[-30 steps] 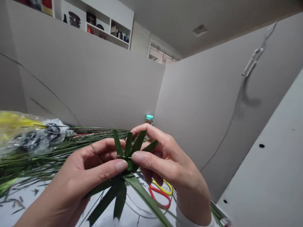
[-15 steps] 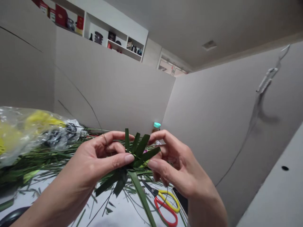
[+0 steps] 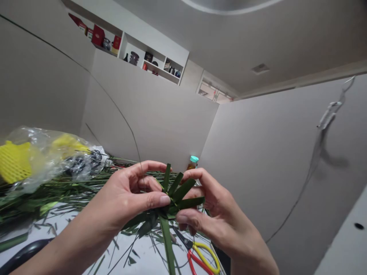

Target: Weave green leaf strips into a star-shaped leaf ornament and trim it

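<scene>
Between my hands, above the white tabletop, is a green woven leaf piece (image 3: 174, 191) with several flat strips fanning up and to the right. A long strip hangs from its underside toward the bottom edge. My left hand (image 3: 134, 191) pinches the piece at its centre between thumb and fingers. On the other side, my right hand (image 3: 209, 206) has thumb and forefinger curved around the fanned strips. The thumb lies near the lower strips; whether it presses on them I cannot tell. A long thin leaf fibre (image 3: 123, 114) arcs up from my left hand toward the upper left.
Scissors (image 3: 197, 250) with red and yellow handles lie below my right hand. Behind are heaped green leaves (image 3: 69, 191), a plastic bag (image 3: 43, 141) with yellow netting, and a teal-capped bottle (image 3: 192, 162). Leaf scraps litter the white table (image 3: 100, 244). Grey partitions (image 3: 155, 122) enclose it.
The view has shifted, so the background sits lower and farther right. Both hands still hold up the leaf piece, and the thin fibre now shows a longer arc.
</scene>
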Demonstrator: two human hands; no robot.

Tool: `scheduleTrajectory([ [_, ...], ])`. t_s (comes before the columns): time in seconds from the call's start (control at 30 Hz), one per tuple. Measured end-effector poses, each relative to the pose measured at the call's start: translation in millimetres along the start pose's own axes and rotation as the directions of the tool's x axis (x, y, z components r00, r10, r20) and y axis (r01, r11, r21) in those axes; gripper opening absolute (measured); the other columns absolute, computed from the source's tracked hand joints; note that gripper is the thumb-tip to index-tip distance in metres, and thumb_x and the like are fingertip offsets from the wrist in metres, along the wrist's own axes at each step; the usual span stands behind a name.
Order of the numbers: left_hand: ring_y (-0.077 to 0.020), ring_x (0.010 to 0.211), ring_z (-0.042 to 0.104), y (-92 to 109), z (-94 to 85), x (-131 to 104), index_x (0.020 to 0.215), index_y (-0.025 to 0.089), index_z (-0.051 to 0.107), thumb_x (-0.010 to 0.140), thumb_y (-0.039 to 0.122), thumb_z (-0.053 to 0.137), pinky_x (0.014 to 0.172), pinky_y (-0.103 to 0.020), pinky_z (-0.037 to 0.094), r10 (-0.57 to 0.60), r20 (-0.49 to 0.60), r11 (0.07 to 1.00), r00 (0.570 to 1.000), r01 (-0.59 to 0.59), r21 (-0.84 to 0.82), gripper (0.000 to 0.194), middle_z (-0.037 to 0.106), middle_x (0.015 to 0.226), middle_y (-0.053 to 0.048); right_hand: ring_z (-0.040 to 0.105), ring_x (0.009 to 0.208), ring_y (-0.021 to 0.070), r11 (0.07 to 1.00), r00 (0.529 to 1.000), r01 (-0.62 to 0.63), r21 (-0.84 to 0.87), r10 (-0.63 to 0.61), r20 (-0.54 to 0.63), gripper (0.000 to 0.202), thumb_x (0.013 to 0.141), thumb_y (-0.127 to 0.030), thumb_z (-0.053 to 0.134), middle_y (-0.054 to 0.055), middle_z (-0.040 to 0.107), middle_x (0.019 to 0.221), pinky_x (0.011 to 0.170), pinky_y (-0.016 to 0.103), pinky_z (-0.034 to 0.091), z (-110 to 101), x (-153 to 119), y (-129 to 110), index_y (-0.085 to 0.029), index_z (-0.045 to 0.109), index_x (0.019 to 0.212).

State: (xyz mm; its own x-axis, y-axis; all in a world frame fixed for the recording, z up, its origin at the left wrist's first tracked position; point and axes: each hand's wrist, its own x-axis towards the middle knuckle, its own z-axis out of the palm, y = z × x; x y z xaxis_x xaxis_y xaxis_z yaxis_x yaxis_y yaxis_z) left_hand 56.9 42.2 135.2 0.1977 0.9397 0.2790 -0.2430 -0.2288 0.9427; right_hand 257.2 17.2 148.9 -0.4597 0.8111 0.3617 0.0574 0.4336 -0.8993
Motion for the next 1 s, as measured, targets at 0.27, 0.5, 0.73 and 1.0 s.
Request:
scheduleTrajectory([
  [0.27,-0.0149,0.061,0.067,2.4,-7.7,0.2,0.109,0.026,0.072,0.06,0.028,0.092,0.062,-0.025,0.049,-0.004,0.014,1.0,1.0,0.004,0.001,0.053,0.07,0.059,0.008,0.059,0.063,0.0063,0.999,0.999,-0.033,0.019,0.032,0.039,0.036,0.076,-0.007,0.081,-0.006,0.064,0.073,0.059,0.013,0.051,2.3,0.5,-2.5,-0.02,0.064,0.105],
  [0.5,-0.0222,0.078,0.074,12.4,-3.8,-5.4,0.115,0.028,0.073,0.068,0.042,0.088,0.07,-0.028,0.053,0.02,0.006,0.996,1.0,-0.02,0.082,0.051,0.08,0.075,0.0,0.051,0.049,0.0035,0.992,0.997,-0.079,0.096,0.078,0.016,0.035,0.076,-0.009,0.081,-0.005,0.068,0.069,0.043,0.01,0.043,4.6,3.4,-4.3,-0.021,0.062,0.103],
  [0.73,-0.0248,0.106,0.072,27.1,-12.0,-5.7,0.106,0.026,0.077,0.077,0.048,0.078,0.088,-0.028,0.052,0.087,-0.266,0.988,0.96,-0.117,-0.101,0.037,0.084,0.107,-0.001,0.055,0.048,0.0051,0.99,0.983,0.096,0.101,-0.079,-0.163,0.03,0.081,-0.029,0.083,-0.003,0.067,0.067,0.039,0.01,0.043,-6.4,5.5,-1.8,-0.019,0.058,0.094],
  [1.0,-0.0239,0.097,0.073,21.5,2.5,-12.6,0.086,0.027,0.079,0.063,0.052,0.089,0.082,-0.03,0.058,0.009,-0.076,0.958,0.997,-0.03,-0.285,0.035,0.083,0.096,0.0,0.056,0.048,0.0063,0.983,0.952,0.172,0.072,-0.147,-0.269,0.024,0.087,-0.032,0.077,-0.002,0.068,0.068,0.041,0.014,0.044,3.1,8.8,-4.2,-0.021,0.058,0.093],
])
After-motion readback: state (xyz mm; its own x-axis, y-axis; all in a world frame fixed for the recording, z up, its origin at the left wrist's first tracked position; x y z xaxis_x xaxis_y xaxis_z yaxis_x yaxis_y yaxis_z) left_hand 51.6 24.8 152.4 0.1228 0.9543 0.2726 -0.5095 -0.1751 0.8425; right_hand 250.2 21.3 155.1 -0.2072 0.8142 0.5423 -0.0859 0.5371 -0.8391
